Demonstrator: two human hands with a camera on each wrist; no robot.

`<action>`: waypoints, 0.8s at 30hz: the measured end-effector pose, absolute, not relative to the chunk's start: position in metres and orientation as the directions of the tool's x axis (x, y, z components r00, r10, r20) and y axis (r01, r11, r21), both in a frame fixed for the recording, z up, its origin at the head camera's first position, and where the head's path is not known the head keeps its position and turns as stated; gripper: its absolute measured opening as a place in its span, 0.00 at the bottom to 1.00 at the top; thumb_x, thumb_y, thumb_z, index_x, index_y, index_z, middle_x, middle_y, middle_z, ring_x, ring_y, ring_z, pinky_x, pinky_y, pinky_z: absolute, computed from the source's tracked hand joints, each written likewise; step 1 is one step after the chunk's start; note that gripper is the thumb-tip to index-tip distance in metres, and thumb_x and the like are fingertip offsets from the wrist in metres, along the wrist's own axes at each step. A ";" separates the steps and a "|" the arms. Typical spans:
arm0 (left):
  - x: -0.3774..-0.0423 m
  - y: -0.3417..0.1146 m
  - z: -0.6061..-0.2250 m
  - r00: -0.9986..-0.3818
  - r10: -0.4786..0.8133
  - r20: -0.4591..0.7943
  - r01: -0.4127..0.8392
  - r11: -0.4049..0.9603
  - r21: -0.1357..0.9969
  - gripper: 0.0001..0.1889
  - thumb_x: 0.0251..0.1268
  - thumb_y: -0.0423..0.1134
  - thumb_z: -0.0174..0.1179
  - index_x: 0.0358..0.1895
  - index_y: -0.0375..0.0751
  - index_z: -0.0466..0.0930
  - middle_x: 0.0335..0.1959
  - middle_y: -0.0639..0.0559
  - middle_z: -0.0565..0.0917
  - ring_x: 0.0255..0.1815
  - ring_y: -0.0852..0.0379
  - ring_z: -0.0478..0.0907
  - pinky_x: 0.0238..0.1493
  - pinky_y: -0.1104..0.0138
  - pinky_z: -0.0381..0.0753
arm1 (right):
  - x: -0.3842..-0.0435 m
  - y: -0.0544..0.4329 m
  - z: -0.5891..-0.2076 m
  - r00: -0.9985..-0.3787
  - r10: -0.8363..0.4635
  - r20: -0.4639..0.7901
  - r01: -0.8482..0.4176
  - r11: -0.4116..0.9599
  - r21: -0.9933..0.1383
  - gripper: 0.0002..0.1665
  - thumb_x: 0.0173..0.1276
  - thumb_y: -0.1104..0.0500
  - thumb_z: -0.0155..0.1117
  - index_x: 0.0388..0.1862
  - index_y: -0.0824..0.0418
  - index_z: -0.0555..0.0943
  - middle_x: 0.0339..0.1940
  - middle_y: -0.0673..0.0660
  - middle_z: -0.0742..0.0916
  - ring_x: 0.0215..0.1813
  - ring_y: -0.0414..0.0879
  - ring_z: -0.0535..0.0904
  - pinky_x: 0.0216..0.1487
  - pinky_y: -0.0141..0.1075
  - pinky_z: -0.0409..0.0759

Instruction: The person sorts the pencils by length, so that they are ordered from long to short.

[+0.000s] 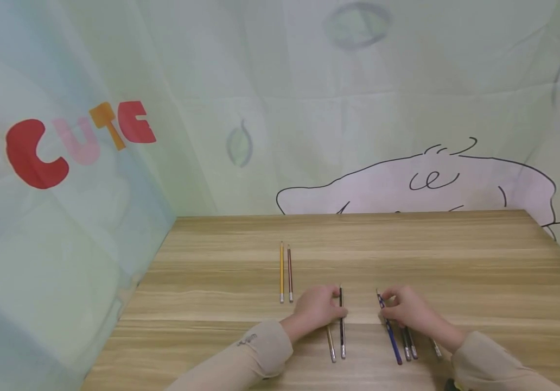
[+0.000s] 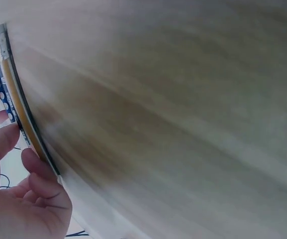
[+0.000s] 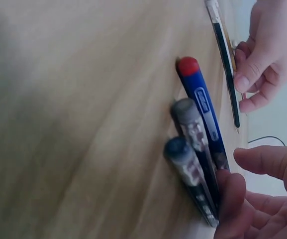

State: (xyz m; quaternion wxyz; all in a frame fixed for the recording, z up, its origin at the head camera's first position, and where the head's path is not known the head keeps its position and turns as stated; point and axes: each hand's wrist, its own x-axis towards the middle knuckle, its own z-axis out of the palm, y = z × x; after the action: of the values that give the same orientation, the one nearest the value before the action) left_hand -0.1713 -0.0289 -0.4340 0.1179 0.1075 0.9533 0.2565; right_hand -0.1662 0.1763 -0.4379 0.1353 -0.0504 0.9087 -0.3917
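The left hand (image 1: pixel 318 308) reached in from the left, finger and thumb drawn narrow on a black pencil (image 1: pixel 342 335) lying near the middle of the surface (image 1: pixel 221 331). Just left of it lay a gold pencil (image 1: pixel 331 345), its far part hidden by that hand. To the right, the right hand (image 1: pixel 411 312) seemed to pinch a blue pencil (image 1: pixel 390 333), though its fingers partly hid the contact. This pencil slanted, near end toward the right. Beside it, 2 dark pencils (image 1: pixel 405 346) and 1 more pencil (image 1: pixel 436 349) showed their near ends. Farther left and far, a yellow pencil (image 1: pixel 282 274) and a dark red pencil (image 1: pixel 290 276) lay side by side.
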 end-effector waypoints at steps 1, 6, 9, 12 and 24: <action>-0.171 -0.028 -0.434 -0.951 0.263 -0.163 0.150 0.853 0.500 0.23 0.47 0.50 0.63 0.47 0.44 0.76 0.19 0.59 0.75 0.17 0.64 0.68 0.19 0.73 0.66 | -0.166 0.175 -0.439 -0.962 -0.182 -0.206 0.020 0.702 -0.712 0.22 0.47 0.63 0.65 0.43 0.69 0.76 0.11 0.52 0.75 0.12 0.40 0.67 0.13 0.26 0.64; -0.171 -0.026 -0.433 -0.956 0.255 -0.144 0.163 0.870 0.465 0.22 0.44 0.52 0.64 0.43 0.45 0.77 0.21 0.59 0.76 0.17 0.63 0.66 0.18 0.73 0.65 | -0.166 0.171 -0.443 -0.975 -0.140 -0.174 0.009 0.753 -0.658 0.20 0.45 0.62 0.66 0.41 0.66 0.77 0.13 0.51 0.75 0.13 0.40 0.68 0.13 0.27 0.65; -0.171 -0.025 -0.434 -0.956 0.253 -0.148 0.156 0.865 0.476 0.22 0.41 0.52 0.66 0.41 0.45 0.76 0.18 0.59 0.73 0.15 0.63 0.65 0.16 0.72 0.65 | -0.166 0.170 -0.444 -0.981 -0.141 -0.137 -0.023 0.772 -0.636 0.20 0.44 0.62 0.66 0.39 0.66 0.78 0.13 0.51 0.75 0.14 0.40 0.68 0.13 0.28 0.65; -0.170 -0.024 -0.435 -0.956 0.252 -0.150 0.155 0.869 0.470 0.23 0.39 0.52 0.67 0.41 0.46 0.76 0.17 0.60 0.73 0.15 0.63 0.65 0.17 0.73 0.64 | -0.165 0.169 -0.444 -0.984 -0.141 -0.113 -0.040 0.780 -0.624 0.19 0.43 0.62 0.67 0.38 0.65 0.78 0.12 0.50 0.75 0.14 0.40 0.67 0.13 0.28 0.65; -0.169 -0.021 -0.434 -0.960 0.233 -0.155 0.139 0.877 0.459 0.24 0.40 0.48 0.67 0.45 0.45 0.76 0.28 0.56 0.79 0.18 0.63 0.66 0.18 0.73 0.64 | -0.163 0.166 -0.445 -0.984 -0.146 -0.099 -0.057 0.792 -0.608 0.21 0.42 0.63 0.67 0.39 0.65 0.78 0.12 0.49 0.76 0.14 0.40 0.68 0.13 0.29 0.66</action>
State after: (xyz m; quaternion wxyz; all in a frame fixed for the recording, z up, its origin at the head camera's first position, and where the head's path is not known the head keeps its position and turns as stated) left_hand -0.1693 -0.0206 -0.4336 0.1031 0.0964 0.9633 0.2281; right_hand -0.1633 0.1661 -0.4448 0.0706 -0.0538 0.9440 -0.3179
